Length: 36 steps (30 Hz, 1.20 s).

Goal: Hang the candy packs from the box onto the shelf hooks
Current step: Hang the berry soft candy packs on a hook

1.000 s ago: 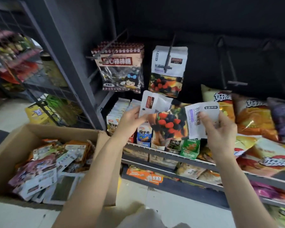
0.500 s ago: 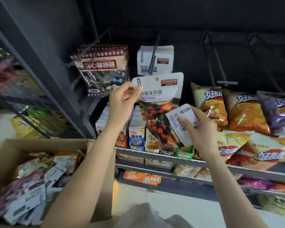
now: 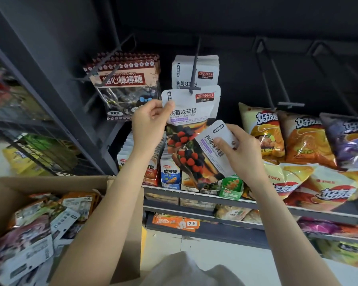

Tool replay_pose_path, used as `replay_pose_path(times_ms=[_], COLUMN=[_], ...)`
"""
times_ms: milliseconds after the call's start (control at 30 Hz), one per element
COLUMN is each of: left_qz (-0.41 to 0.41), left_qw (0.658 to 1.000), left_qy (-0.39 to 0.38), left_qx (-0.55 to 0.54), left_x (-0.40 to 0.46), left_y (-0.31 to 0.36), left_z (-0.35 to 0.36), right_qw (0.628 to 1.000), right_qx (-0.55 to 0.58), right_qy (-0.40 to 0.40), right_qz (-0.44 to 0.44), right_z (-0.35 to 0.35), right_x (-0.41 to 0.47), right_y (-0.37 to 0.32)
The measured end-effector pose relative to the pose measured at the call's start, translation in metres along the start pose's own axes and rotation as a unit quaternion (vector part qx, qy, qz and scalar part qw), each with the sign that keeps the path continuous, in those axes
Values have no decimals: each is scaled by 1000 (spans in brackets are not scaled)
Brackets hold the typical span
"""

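— White pack (image 3: 191, 108) at frame centre: who has it?
— Left hand (image 3: 151, 122), arm raised from lower left, fingers (image 3: 170, 105) pinching its upper left corner. Its top edge sits at the tip of the hook (image 3: 193, 67).
— On the hook?
— Cannot tell whether it is threaded.
— Right hand (image 3: 239, 149)?
— Lower, right of centre, fingers curled round a second pack (image 3: 215, 145), tilted.
— Around them?
— More white packs hang behind on that hook, lollipop bags (image 3: 125, 85) to the left, chip bags (image 3: 304, 139) at right, the box (image 3: 50, 183) of packs at lower left.
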<state>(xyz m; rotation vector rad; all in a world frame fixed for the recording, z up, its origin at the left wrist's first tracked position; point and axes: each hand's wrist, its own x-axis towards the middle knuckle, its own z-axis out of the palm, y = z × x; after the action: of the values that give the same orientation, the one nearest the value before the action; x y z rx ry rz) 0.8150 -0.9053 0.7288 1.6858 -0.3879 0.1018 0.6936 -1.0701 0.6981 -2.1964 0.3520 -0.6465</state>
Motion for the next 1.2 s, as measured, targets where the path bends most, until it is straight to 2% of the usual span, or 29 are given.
replay_pose_path(times_ms=[133, 333, 500, 567, 667, 700, 833, 867, 933, 1000, 1100, 1200], left_qz=[20, 23, 16, 9, 10, 13, 70, 77, 87, 78, 25, -20], left_qw=[999, 996, 995, 996, 998, 998, 987, 985, 988, 993, 995, 993], left_qy=[12, 13, 15, 15, 59, 47, -134, -147, -119, -77, -20, 1], left_qx=[40, 81, 102, 87, -10, -43, -58, -52, -38, -45, -90, -115], left_x=[6, 43, 62, 58, 23, 7, -38, -40, -38, -31, -19, -6], left_y=[-6, -26, -29, -25, -11, -5, 8, 10, 15, 18, 18, 19], left_z=[7, 20, 33, 33, 23, 17, -3, -4, -5, -5, -6, -5], right_qw=[999, 981, 973, 971, 971, 970, 967, 967, 973, 988, 988, 985], right_qx=[-28, -124, -146, -147, -128, -124, -106, -97, -68, 1, 142, 161], right_qy=[1, 58, 35, 35, 47, 50, 46, 43, 36, 13, -14, 3], right_qz=[-20, -135, -175, -187, -197, -205, -229, -230, -219, -156, -59, -62], right_z=[0, -12, -17, -17, -19, -19, -13, -11, -8, -8, -12, -12], right_x=[-3, -1, 11, 13, 16, 16, 18, 19, 20, 22, 30, 39], right_y=[-1, -10, -12, -16, -23, -26, -41, -44, -48, -49, -44, -45])
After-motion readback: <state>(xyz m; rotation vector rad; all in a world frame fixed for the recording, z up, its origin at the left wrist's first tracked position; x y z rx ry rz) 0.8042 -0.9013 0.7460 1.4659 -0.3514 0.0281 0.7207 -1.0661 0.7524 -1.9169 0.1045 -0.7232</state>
